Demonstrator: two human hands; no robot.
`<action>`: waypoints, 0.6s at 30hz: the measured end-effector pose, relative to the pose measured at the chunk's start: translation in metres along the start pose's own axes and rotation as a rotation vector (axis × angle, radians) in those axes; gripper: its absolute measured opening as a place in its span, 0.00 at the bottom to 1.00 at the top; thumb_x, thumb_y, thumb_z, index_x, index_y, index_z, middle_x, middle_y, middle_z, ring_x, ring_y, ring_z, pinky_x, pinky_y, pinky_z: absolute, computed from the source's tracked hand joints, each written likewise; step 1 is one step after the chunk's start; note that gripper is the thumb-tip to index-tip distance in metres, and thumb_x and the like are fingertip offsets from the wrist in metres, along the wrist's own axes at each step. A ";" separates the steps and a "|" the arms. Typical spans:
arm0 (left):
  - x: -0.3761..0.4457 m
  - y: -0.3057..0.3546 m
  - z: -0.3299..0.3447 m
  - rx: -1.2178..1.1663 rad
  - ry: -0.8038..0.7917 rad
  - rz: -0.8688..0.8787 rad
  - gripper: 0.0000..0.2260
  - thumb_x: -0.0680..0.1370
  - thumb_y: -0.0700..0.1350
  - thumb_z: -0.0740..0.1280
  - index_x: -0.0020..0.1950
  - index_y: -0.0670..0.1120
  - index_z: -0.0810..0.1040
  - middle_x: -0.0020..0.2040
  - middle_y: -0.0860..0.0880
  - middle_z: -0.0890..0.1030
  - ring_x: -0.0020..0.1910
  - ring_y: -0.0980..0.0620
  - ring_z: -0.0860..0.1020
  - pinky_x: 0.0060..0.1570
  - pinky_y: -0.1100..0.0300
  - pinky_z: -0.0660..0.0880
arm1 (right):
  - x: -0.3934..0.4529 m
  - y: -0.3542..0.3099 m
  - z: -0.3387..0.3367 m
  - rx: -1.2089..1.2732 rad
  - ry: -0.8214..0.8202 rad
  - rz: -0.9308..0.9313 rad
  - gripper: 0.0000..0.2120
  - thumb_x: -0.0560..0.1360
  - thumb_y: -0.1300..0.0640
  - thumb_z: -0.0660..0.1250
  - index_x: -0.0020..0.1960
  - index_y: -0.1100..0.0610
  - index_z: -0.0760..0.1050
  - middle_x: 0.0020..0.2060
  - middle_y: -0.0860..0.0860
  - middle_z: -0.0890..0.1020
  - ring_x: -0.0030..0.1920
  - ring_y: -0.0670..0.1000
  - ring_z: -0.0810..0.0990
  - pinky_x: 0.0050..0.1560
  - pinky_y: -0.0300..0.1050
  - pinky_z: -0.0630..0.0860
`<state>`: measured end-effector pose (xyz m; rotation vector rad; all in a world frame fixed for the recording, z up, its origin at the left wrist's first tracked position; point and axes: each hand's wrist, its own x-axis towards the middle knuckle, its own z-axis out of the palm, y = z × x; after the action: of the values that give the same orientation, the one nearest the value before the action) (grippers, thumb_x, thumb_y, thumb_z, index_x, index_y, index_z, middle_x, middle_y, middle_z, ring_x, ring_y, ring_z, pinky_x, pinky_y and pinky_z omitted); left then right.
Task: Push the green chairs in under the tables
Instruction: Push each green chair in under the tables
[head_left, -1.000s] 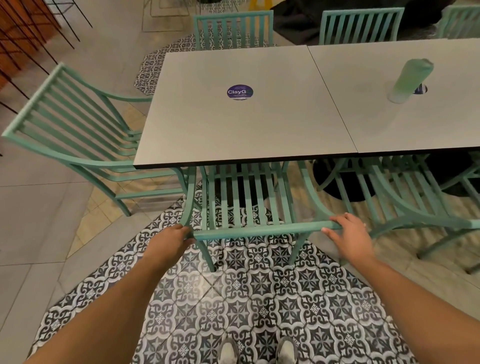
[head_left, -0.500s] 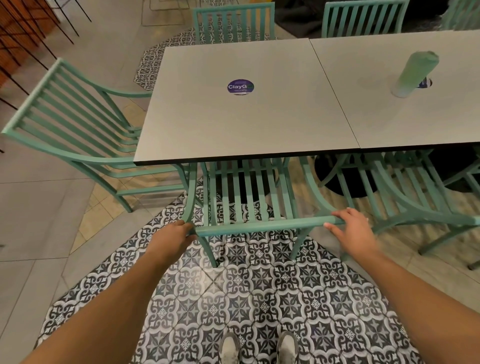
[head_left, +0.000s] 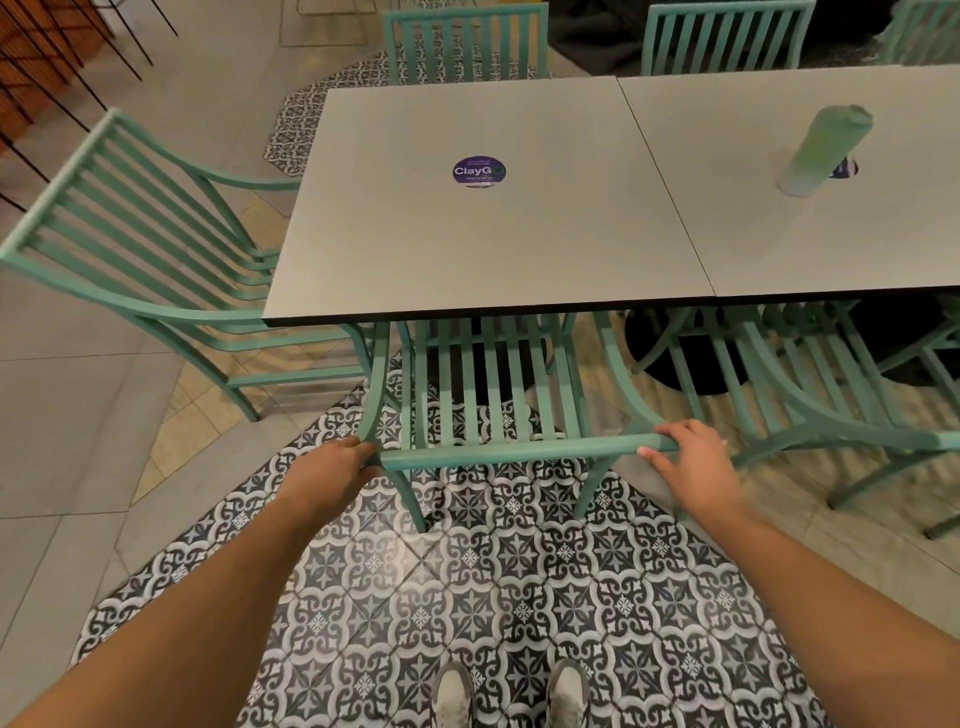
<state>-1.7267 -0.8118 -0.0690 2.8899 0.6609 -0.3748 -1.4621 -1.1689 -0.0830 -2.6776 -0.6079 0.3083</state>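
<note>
A green slatted chair (head_left: 498, 447) stands in front of me, its seat mostly under the near edge of the grey table (head_left: 483, 249). My left hand (head_left: 332, 470) grips the left end of the chair's top rail. My right hand (head_left: 693, 462) holds the right end of that rail, fingers curled over it. A second green chair (head_left: 810, 415) sits to the right, partly under the adjoining grey table (head_left: 831, 239). A third green chair (head_left: 140, 249) stands at the table's left end, pulled out and angled.
More green chairs (head_left: 467, 41) line the far side of the tables. A pale green bottle (head_left: 821, 150) stands on the right table. A round purple sticker (head_left: 479, 171) marks the left table. Patterned tiles cover the floor under my shoes (head_left: 511, 693).
The chair has slid a little further under the table, with both hands staying on its top rail. The view has shifted slightly.
</note>
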 end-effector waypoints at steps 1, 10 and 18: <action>0.000 0.000 0.000 0.005 -0.001 -0.004 0.13 0.80 0.56 0.61 0.59 0.53 0.76 0.49 0.54 0.77 0.45 0.54 0.76 0.40 0.57 0.79 | -0.002 0.000 0.001 0.006 0.010 0.002 0.21 0.73 0.46 0.68 0.62 0.55 0.76 0.51 0.47 0.74 0.55 0.46 0.70 0.63 0.49 0.71; -0.001 0.004 -0.004 0.000 -0.044 -0.048 0.10 0.80 0.55 0.62 0.56 0.52 0.77 0.49 0.55 0.77 0.43 0.56 0.75 0.39 0.61 0.77 | -0.005 -0.005 0.001 -0.002 -0.005 0.029 0.21 0.73 0.46 0.68 0.63 0.53 0.75 0.52 0.46 0.73 0.54 0.45 0.69 0.66 0.52 0.70; 0.008 0.019 -0.025 0.062 -0.072 -0.027 0.18 0.79 0.62 0.58 0.57 0.51 0.77 0.51 0.53 0.77 0.44 0.55 0.76 0.44 0.58 0.79 | -0.014 -0.017 -0.006 -0.109 -0.028 -0.002 0.23 0.76 0.45 0.63 0.67 0.54 0.71 0.59 0.50 0.73 0.63 0.51 0.70 0.70 0.54 0.64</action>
<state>-1.7062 -0.8210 -0.0453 2.9119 0.6892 -0.5096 -1.4791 -1.1626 -0.0689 -2.7807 -0.6529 0.3211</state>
